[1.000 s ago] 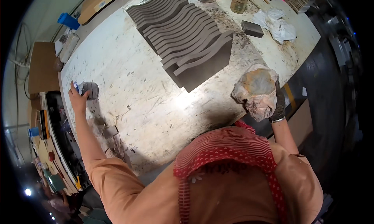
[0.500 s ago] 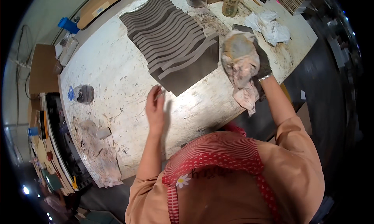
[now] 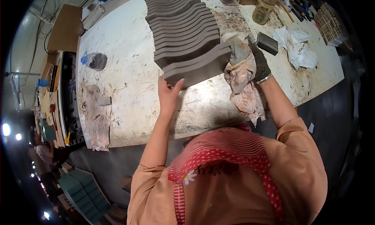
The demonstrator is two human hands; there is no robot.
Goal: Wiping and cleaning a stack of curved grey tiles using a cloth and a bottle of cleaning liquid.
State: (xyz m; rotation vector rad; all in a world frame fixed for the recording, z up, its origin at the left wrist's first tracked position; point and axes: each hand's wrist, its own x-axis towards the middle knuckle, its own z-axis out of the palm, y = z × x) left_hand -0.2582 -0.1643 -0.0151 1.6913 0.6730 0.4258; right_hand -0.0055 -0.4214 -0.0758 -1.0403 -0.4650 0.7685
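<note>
A row of dark grey wavy-edged panels (image 3: pixel 183 27) stands on edge across the table. At its near end the front panels (image 3: pixel 199 70) lie close together, with a dark gap behind them. My bare left hand (image 3: pixel 170 93) grips their near left corner, thumb on the front face; its other fingers are partly hidden. In a dark glove, my right hand (image 3: pixel 259 62) holds a stained, pinkish-white rag (image 3: pixel 242 74) against the panels' right end. The fingers under the rag are hidden. Beside that hand sits a dark grey block (image 3: pixel 267 43).
On the right lie a crumpled white cloth (image 3: pixel 297 47), a bottle of yellowish liquid (image 3: pixel 264 8) and a wicker basket (image 3: pixel 329 23). A clear bottle with a blue cap (image 3: pixel 95 61) and a dirty cloth (image 3: pixel 95 119) are on the left. The white table (image 3: pixel 129 78) ends near my apron.
My left hand has moved up onto the panels' near left corner. The gloved right hand has brought the rag against their right end. The front panels now sit closer together. The view has shifted.
</note>
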